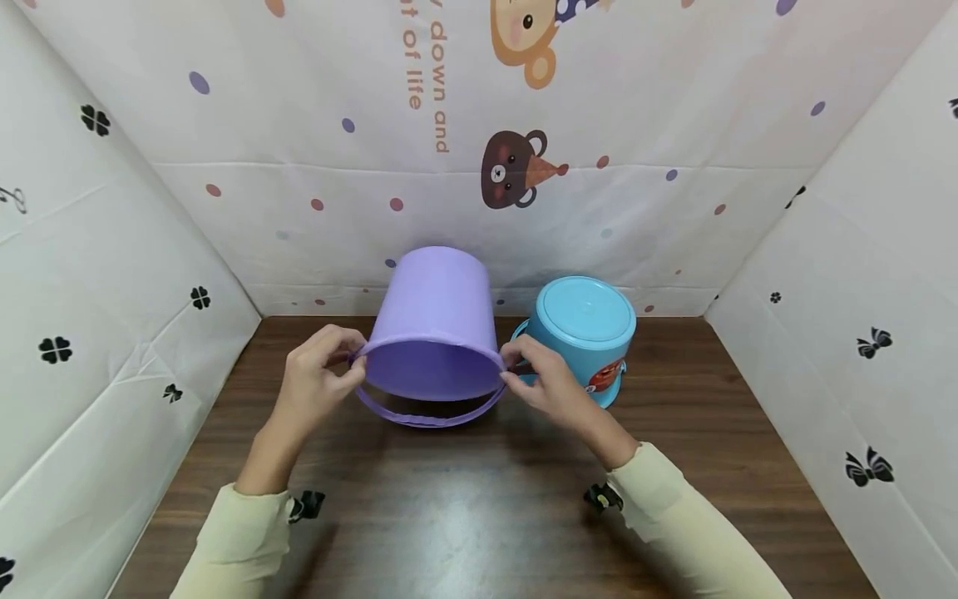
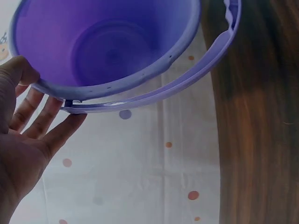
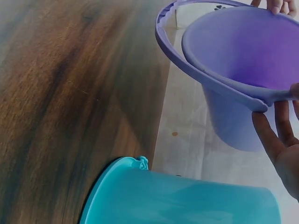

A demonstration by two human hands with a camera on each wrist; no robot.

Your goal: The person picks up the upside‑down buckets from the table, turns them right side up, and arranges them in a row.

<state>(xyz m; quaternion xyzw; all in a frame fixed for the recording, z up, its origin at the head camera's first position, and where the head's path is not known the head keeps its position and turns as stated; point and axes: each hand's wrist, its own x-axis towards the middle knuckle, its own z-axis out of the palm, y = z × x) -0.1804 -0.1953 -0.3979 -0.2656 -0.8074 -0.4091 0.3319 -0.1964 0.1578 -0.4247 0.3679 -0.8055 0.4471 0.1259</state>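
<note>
A purple bucket (image 1: 437, 299) is tipped with its mouth toward me, its base up near the back wall. My left hand (image 1: 320, 374) pinches the rim at its left side, thumb inside and fingers outside, as the left wrist view shows. On the opposite side my right hand (image 1: 545, 378) grips the rim, fingertips by the handle joint. The purple handle (image 1: 430, 418) hangs below the mouth. Through the mouth the bucket's inside (image 2: 112, 51) shows nothing in it. A blue bucket (image 1: 591, 333) stands upside down just right of my right hand, with a red sticker on its side.
Beneath lies a dark brown wooden table (image 1: 434, 507). A white patterned back wall (image 1: 359, 241) rises behind both buckets, and white side walls (image 1: 808, 358) close in the left and right.
</note>
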